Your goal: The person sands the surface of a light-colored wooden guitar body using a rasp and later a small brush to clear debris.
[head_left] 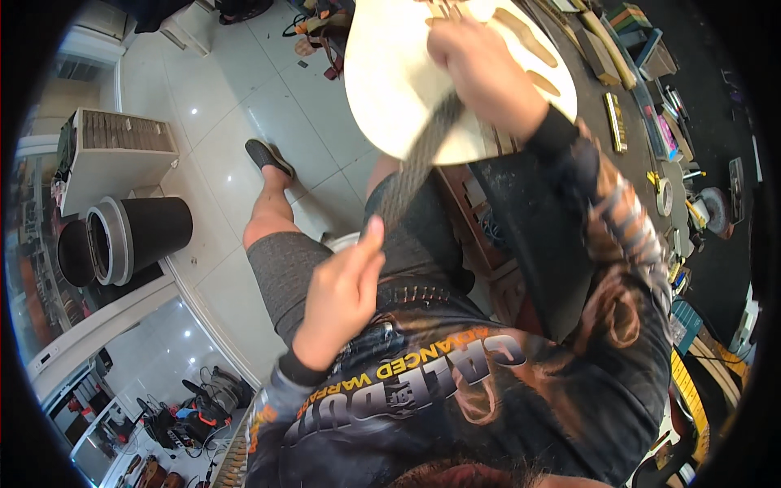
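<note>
A long, flat grey file [417, 171] with a rough-textured face runs slantwise between my hands, slightly blurred. My left hand [343, 294] pinches its near end, with the thumb stretched along it. At the far end my right hand [488, 73] is closed in a fist; the part of the file inside it is hidden. Under my right hand and the file's upper part lies a pale wooden guitar body [390, 77] with rounded edges and cut-out cavities. It juts past the bench's left edge above my lap. Whether the file touches the wood I cannot tell.
To the right stretches a dark workbench [521, 211] with wood strips [598, 55], a tape roll [665, 197] and a yellow ruler [690, 398]. On the tiled floor at left are a black bin [154, 236] and a white cabinet [106, 175]. Bags and cables crowd the lower left.
</note>
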`<control>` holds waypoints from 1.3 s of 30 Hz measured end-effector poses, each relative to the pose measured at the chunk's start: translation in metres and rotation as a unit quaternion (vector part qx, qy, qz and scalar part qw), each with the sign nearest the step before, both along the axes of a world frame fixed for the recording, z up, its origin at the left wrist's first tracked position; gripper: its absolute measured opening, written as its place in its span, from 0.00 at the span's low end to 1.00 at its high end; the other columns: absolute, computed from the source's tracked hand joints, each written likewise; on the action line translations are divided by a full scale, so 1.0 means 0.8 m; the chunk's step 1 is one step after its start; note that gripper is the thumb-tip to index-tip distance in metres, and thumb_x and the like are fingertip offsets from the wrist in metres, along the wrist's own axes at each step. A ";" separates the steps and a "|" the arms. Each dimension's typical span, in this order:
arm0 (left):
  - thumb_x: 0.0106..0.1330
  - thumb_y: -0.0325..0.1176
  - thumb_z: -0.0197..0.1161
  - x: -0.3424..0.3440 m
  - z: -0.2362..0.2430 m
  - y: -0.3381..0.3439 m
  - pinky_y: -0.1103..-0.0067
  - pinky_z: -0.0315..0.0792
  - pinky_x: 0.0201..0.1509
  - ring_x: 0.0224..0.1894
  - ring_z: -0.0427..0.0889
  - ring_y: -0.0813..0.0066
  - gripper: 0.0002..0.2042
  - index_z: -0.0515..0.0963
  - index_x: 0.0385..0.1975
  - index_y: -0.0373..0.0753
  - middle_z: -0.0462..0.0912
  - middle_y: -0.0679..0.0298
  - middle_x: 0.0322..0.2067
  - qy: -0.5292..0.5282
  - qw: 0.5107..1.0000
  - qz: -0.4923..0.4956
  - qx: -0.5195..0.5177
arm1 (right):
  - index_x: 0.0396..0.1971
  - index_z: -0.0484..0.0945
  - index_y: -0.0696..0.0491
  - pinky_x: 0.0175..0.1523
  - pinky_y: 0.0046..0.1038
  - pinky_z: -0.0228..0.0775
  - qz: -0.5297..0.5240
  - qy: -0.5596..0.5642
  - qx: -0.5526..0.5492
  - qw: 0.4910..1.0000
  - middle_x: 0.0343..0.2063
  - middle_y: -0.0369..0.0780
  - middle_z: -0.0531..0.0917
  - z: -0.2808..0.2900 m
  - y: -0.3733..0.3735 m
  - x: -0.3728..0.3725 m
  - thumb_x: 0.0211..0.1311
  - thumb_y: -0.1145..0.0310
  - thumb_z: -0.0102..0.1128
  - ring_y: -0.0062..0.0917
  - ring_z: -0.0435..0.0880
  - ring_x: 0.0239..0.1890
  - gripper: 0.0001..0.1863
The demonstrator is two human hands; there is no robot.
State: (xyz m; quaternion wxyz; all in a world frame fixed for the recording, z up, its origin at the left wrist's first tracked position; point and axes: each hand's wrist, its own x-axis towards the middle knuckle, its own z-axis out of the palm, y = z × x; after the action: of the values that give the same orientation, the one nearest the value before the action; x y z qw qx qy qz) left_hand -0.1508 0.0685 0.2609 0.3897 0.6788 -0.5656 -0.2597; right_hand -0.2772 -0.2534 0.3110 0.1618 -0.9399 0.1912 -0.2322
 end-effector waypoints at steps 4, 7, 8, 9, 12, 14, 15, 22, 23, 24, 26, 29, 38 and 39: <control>0.71 0.23 0.65 0.012 0.008 -0.041 0.62 0.81 0.46 0.39 0.88 0.46 0.25 0.76 0.68 0.38 0.87 0.46 0.39 -0.016 1.000 0.006 -0.025 | 0.28 0.72 0.56 0.43 0.40 0.68 -0.014 -0.032 0.007 0.999 0.28 0.47 0.78 0.014 -0.036 0.013 0.59 0.81 0.51 0.45 0.76 0.36 0.03; 0.71 0.24 0.64 0.025 0.022 -0.088 0.62 0.81 0.46 0.39 0.88 0.45 0.25 0.75 0.69 0.39 0.87 0.46 0.39 0.023 1.000 0.018 -0.002 | 0.28 0.72 0.59 0.44 0.43 0.69 -0.025 -0.064 -0.077 0.995 0.28 0.49 0.79 0.019 -0.082 0.047 0.58 0.81 0.51 0.48 0.77 0.36 0.02; 0.72 0.24 0.64 0.028 0.025 -0.089 0.62 0.81 0.46 0.39 0.88 0.45 0.24 0.76 0.69 0.40 0.87 0.46 0.39 0.034 0.999 0.033 0.018 | 0.28 0.72 0.59 0.44 0.43 0.69 -0.007 -0.078 -0.071 0.994 0.28 0.50 0.79 0.015 -0.078 0.046 0.59 0.81 0.50 0.49 0.77 0.38 0.02; 0.72 0.24 0.64 0.025 0.017 -0.075 0.62 0.81 0.46 0.39 0.88 0.45 0.24 0.76 0.69 0.40 0.87 0.46 0.39 0.033 0.999 0.036 0.019 | 0.28 0.72 0.59 0.45 0.43 0.68 -0.021 -0.051 -0.038 0.998 0.29 0.50 0.78 0.006 -0.064 0.037 0.60 0.80 0.50 0.50 0.76 0.39 0.02; 0.71 0.25 0.65 0.010 -0.011 0.006 0.63 0.82 0.46 0.38 0.89 0.46 0.24 0.77 0.68 0.41 0.88 0.46 0.39 -0.012 1.000 0.004 -0.022 | 0.25 0.68 0.52 0.40 0.39 0.66 -0.016 -0.045 -0.106 0.993 0.23 0.42 0.71 -0.043 -0.011 0.011 0.60 0.78 0.53 0.42 0.74 0.34 0.06; 0.71 0.24 0.65 0.010 -0.002 -0.005 0.61 0.82 0.47 0.41 0.88 0.44 0.24 0.77 0.68 0.42 0.87 0.44 0.41 -0.009 1.000 -0.008 -0.020 | 0.25 0.68 0.53 0.38 0.39 0.66 -0.006 -0.058 -0.109 0.992 0.22 0.44 0.71 -0.031 -0.009 -0.004 0.60 0.78 0.53 0.43 0.74 0.31 0.06; 0.71 0.24 0.65 0.015 0.000 -0.023 0.61 0.82 0.47 0.42 0.88 0.44 0.24 0.77 0.68 0.42 0.87 0.44 0.41 -0.013 0.999 -0.004 -0.041 | 0.25 0.68 0.53 0.39 0.38 0.66 -0.015 -0.056 -0.083 0.995 0.22 0.44 0.71 -0.031 -0.030 -0.002 0.59 0.78 0.54 0.42 0.74 0.31 0.06; 0.73 0.24 0.63 0.028 0.001 -0.052 0.62 0.81 0.47 0.43 0.88 0.44 0.23 0.75 0.68 0.40 0.87 0.45 0.44 0.008 0.998 0.016 -0.053 | 0.27 0.70 0.53 0.43 0.38 0.68 -0.044 0.002 -0.113 0.993 0.24 0.42 0.73 -0.046 -0.079 0.046 0.58 0.77 0.54 0.43 0.75 0.36 0.04; 0.72 0.24 0.63 0.026 0.002 -0.023 0.62 0.82 0.47 0.44 0.88 0.45 0.23 0.76 0.67 0.40 0.88 0.46 0.46 0.021 1.000 0.014 -0.010 | 0.27 0.71 0.52 0.46 0.40 0.68 -0.032 -0.006 -0.126 0.992 0.25 0.40 0.75 -0.039 -0.037 0.034 0.58 0.76 0.54 0.43 0.76 0.39 0.03; 0.72 0.25 0.64 0.021 -0.001 0.003 0.62 0.82 0.47 0.45 0.88 0.45 0.23 0.76 0.68 0.40 0.88 0.46 0.46 0.007 1.000 0.005 -0.003 | 0.27 0.70 0.52 0.46 0.40 0.68 -0.024 -0.020 -0.106 0.994 0.25 0.41 0.75 -0.038 -0.007 0.023 0.58 0.77 0.54 0.43 0.76 0.39 0.04; 0.72 0.25 0.64 0.022 -0.002 -0.002 0.62 0.82 0.47 0.46 0.88 0.45 0.23 0.76 0.68 0.40 0.87 0.46 0.47 -0.003 1.000 -0.011 0.001 | 0.27 0.70 0.52 0.45 0.40 0.66 -0.015 -0.011 -0.089 0.996 0.28 0.40 0.78 -0.030 0.000 0.011 0.58 0.77 0.54 0.43 0.75 0.39 0.04; 0.74 0.26 0.62 0.043 0.013 -0.064 0.62 0.81 0.45 0.42 0.88 0.44 0.22 0.75 0.68 0.42 0.88 0.45 0.42 0.003 0.999 0.012 -0.031 | 0.31 0.75 0.54 0.50 0.44 0.69 -0.040 0.011 -0.126 0.991 0.35 0.41 0.81 -0.020 -0.077 0.043 0.60 0.79 0.54 0.43 0.78 0.46 0.04; 0.78 0.31 0.59 0.066 0.028 -0.095 0.62 0.80 0.43 0.41 0.89 0.45 0.18 0.75 0.66 0.44 0.88 0.45 0.39 0.036 0.998 0.037 0.043 | 0.39 0.77 0.58 0.55 0.44 0.69 -0.031 -0.128 -0.027 0.991 0.38 0.53 0.80 0.011 -0.050 0.043 0.69 0.75 0.54 0.49 0.79 0.50 0.04; 0.79 0.31 0.59 0.066 0.026 -0.094 0.62 0.80 0.44 0.42 0.89 0.45 0.18 0.75 0.66 0.45 0.88 0.45 0.40 0.043 0.998 0.041 0.030 | 0.44 0.79 0.57 0.59 0.44 0.70 -0.042 -0.079 -0.070 0.994 0.44 0.49 0.82 0.000 -0.042 0.031 0.69 0.77 0.55 0.47 0.80 0.55 0.08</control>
State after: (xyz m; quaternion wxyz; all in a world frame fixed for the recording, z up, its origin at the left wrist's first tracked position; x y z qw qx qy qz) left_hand -0.0982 -0.0070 0.2816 0.4032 0.7011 -0.5121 -0.2892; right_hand -0.2526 -0.2873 0.3114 0.1008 -0.9186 0.2003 -0.3255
